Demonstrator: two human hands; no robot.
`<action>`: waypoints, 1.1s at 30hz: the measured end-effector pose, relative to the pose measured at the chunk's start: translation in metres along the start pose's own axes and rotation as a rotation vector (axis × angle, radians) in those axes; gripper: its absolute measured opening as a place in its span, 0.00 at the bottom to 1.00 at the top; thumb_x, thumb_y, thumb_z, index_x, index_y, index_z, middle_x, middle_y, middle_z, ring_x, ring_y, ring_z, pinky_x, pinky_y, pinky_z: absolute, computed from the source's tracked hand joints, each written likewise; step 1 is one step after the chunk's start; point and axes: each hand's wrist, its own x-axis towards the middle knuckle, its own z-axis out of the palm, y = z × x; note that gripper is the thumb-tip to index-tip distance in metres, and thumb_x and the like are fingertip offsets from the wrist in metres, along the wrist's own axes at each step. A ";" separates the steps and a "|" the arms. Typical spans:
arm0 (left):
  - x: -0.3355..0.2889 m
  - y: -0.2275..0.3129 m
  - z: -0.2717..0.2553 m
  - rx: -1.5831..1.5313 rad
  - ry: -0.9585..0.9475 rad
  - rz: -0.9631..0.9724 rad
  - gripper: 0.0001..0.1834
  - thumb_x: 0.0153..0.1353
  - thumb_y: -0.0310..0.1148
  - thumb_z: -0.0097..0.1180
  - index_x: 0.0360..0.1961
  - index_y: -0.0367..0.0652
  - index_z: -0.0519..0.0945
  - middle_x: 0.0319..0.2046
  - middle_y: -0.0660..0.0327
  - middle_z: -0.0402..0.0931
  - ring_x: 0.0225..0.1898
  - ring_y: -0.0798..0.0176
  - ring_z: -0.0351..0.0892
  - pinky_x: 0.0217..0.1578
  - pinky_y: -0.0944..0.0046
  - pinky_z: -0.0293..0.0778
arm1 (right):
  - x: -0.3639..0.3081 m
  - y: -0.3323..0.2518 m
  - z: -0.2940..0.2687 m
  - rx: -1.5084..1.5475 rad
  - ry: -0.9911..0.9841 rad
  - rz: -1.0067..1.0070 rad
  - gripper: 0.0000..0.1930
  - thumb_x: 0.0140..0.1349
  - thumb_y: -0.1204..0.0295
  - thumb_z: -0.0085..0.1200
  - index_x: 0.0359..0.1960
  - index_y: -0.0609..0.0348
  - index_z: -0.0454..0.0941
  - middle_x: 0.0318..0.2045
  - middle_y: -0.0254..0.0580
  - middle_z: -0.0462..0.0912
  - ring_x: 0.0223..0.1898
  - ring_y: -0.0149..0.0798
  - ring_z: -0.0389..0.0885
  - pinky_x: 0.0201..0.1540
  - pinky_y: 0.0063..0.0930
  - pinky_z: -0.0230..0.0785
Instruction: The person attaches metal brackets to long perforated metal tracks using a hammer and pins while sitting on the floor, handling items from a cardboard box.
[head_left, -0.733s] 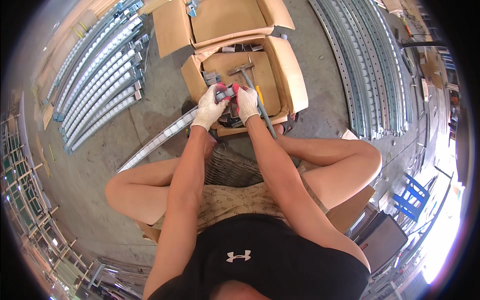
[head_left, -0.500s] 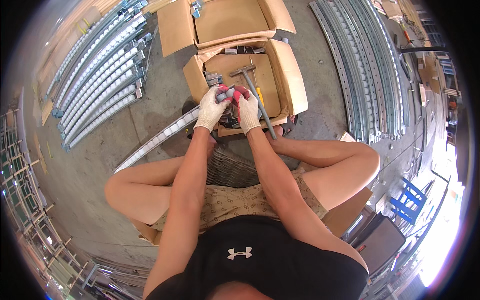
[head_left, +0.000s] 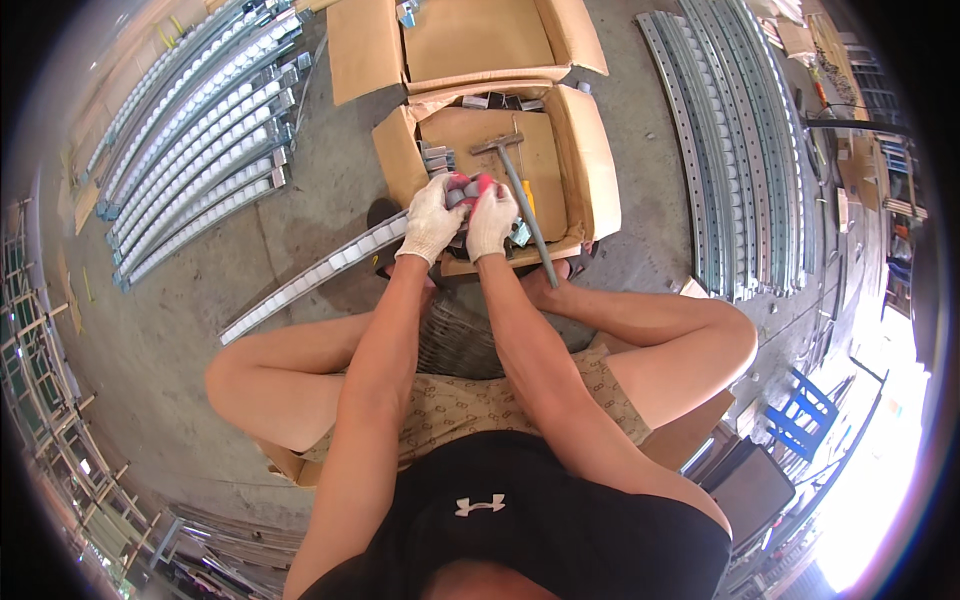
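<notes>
Both hands wear white knit gloves with red fingertips. My left hand (head_left: 432,218) and my right hand (head_left: 492,217) meet over the near edge of an open cardboard box (head_left: 590,170) and together grip a small grey metal part (head_left: 463,194). The end of a long roller track (head_left: 310,278) reaches up to just under my left hand. A hammer (head_left: 525,190) with a grey handle lies in the box just right of my right hand. Small metal brackets (head_left: 436,157) are stacked in the box's left corner.
A second open cardboard box (head_left: 480,40) sits behind the first. Several roller tracks (head_left: 190,130) lie side by side on the concrete floor at the left. Perforated metal rails (head_left: 730,150) lie at the right. A blue stool (head_left: 800,420) stands at the lower right.
Both hands stay together on the small part at the box edge; they have shifted only slightly.
</notes>
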 end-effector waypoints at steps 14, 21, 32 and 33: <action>0.006 0.024 -0.020 0.164 -0.150 0.079 0.47 0.45 0.37 0.79 0.69 0.46 0.72 0.61 0.50 0.80 0.61 0.46 0.80 0.61 0.49 0.76 | 0.064 -0.053 -0.027 -0.376 -0.354 0.039 0.13 0.70 0.68 0.54 0.43 0.67 0.84 0.33 0.48 0.89 0.33 0.40 0.89 0.33 0.37 0.80; 0.017 0.055 0.003 0.650 -0.239 0.100 0.24 0.53 0.43 0.73 0.45 0.41 0.79 0.42 0.48 0.86 0.47 0.44 0.85 0.50 0.46 0.78 | 0.090 -0.072 0.035 -0.986 -0.748 -0.526 0.16 0.62 0.63 0.58 0.47 0.58 0.87 0.46 0.57 0.88 0.49 0.57 0.87 0.56 0.47 0.77; -0.007 0.020 -0.014 0.220 -0.234 -0.007 0.40 0.48 0.39 0.78 0.63 0.42 0.77 0.54 0.49 0.84 0.55 0.45 0.84 0.57 0.50 0.78 | 0.093 -0.128 0.022 -0.665 -0.824 0.186 0.15 0.63 0.59 0.65 0.41 0.59 0.88 0.27 0.36 0.85 0.31 0.28 0.86 0.29 0.24 0.76; -0.006 0.019 -0.013 0.150 -0.257 -0.008 0.41 0.48 0.39 0.77 0.65 0.42 0.76 0.56 0.49 0.83 0.56 0.45 0.84 0.58 0.51 0.78 | 0.105 -0.119 -0.002 -0.230 -0.761 0.285 0.17 0.68 0.61 0.64 0.46 0.65 0.84 0.36 0.41 0.87 0.34 0.33 0.88 0.31 0.27 0.80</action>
